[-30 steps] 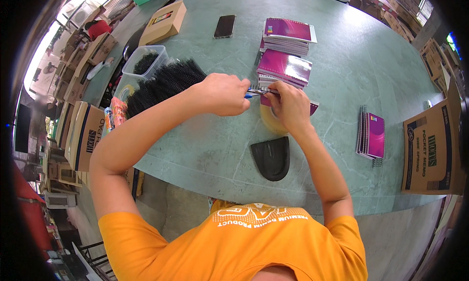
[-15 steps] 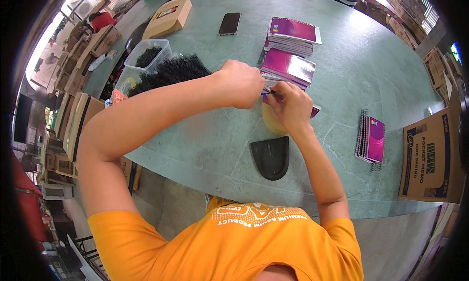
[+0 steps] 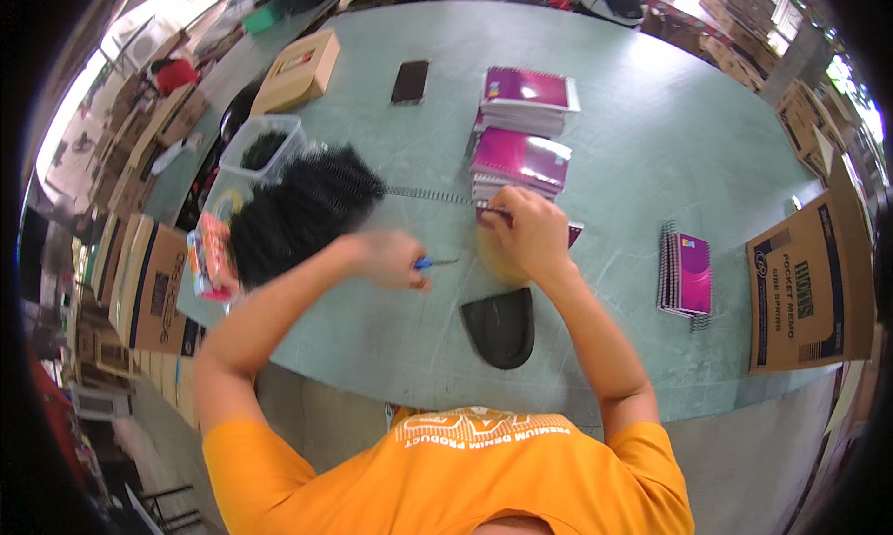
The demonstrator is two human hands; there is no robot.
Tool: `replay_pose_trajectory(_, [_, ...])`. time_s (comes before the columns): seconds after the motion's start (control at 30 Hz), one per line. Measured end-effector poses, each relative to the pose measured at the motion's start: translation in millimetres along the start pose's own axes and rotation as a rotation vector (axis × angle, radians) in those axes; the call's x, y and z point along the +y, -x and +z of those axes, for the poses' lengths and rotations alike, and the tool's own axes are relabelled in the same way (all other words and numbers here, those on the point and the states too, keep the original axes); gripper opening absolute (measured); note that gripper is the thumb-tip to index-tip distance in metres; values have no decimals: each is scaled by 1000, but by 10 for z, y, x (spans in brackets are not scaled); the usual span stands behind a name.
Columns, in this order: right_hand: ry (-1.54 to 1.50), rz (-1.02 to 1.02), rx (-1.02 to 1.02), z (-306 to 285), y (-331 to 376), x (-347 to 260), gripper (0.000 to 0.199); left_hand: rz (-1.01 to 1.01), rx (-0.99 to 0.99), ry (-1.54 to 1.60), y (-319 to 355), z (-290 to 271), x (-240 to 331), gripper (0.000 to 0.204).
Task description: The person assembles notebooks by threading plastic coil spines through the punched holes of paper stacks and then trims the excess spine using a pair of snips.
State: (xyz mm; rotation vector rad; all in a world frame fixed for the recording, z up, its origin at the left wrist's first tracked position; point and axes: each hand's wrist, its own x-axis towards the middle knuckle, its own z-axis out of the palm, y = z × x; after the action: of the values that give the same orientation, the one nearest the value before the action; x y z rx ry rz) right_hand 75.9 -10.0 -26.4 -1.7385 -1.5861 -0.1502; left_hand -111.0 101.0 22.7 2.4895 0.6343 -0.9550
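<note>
My left hand (image 3: pixel 389 259), blurred, is closed around a small tool with a blue handle (image 3: pixel 423 263) and a thin dark tip pointing right. My right hand (image 3: pixel 528 226) is closed, its fingertips pinching the end of a black spiral binding coil (image 3: pixel 430 195). That coil runs left to a large heap of black coils (image 3: pixel 302 209). Beneath my right hand lies a purple-covered notebook (image 3: pixel 576 231), mostly hidden, above a round yellowish piece (image 3: pixel 502 260). Just beyond it are two stacks of purple notebooks, a nearer one (image 3: pixel 521 158) and a farther one (image 3: pixel 528 90).
A black rounded pad (image 3: pixel 502 328) lies near the table's front edge. Coil-bound notebooks (image 3: pixel 686 273) sit at the right, beside an open cardboard box (image 3: pixel 807 284). Left are a clear plastic tub (image 3: pixel 279 135), an orange-pink packet (image 3: pixel 214 256) and a tan box (image 3: pixel 298 70). A phone (image 3: pixel 410 82) lies farther back.
My left hand has moved left and nearer me, away from my right hand, carrying the blue-handled tool. The coil stretched to my right hand now shows. My view has shifted slightly.
</note>
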Motion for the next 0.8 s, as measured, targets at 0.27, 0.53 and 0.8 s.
replay_pose_trajectory(0.27, [-64,-68,38,11,-21,25,19,-18,914,-49,-547,945,-53,54])
replay_pose_trajectory(0.53, [-207,247,-257,-453,46,314,20,167,664,733,-302,843,772,38])
replay_pose_trajectory(0.8, [-1031,570,-200,-342,379,681,26,376,944,379,-211,381,374,42])
